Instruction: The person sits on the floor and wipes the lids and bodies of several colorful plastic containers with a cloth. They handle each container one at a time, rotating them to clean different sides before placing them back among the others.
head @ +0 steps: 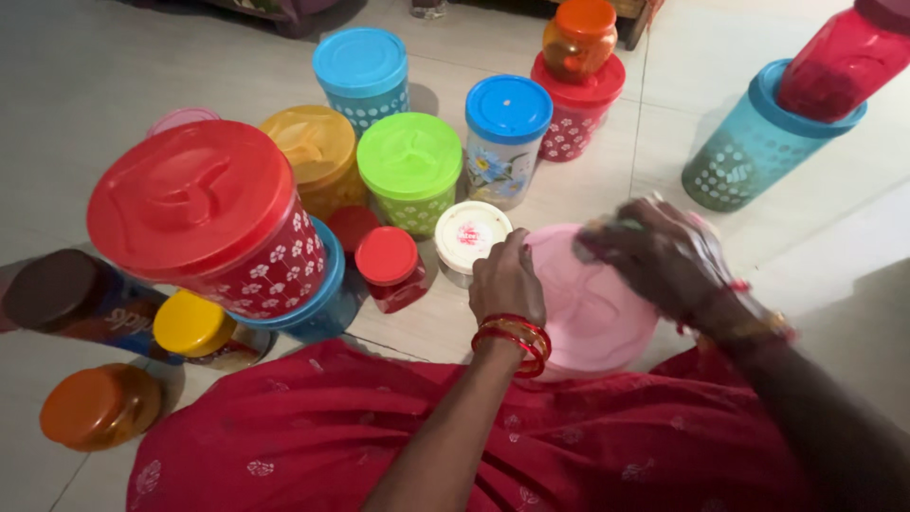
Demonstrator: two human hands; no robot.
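Note:
A pink round container with a pink lid (588, 303) sits on the floor in front of my red-clad lap. My left hand (507, 280), with red bangles at the wrist, rests on the lid's left edge with fingers curled. My right hand (664, 254) is blurred over the lid's upper right rim, fingers bent on it. Just left of my left hand stand a small white-lidded jar (471, 235) and a small red-lidded jar (389, 265).
Several plastic containers stand around on the tiled floor: a big red one (213, 223) stacked on a blue one, yellow (313, 152), green (409, 171), blue-lidded jars (507, 133), an orange jar on a red one (578, 57), and a teal tub (749, 142) at right.

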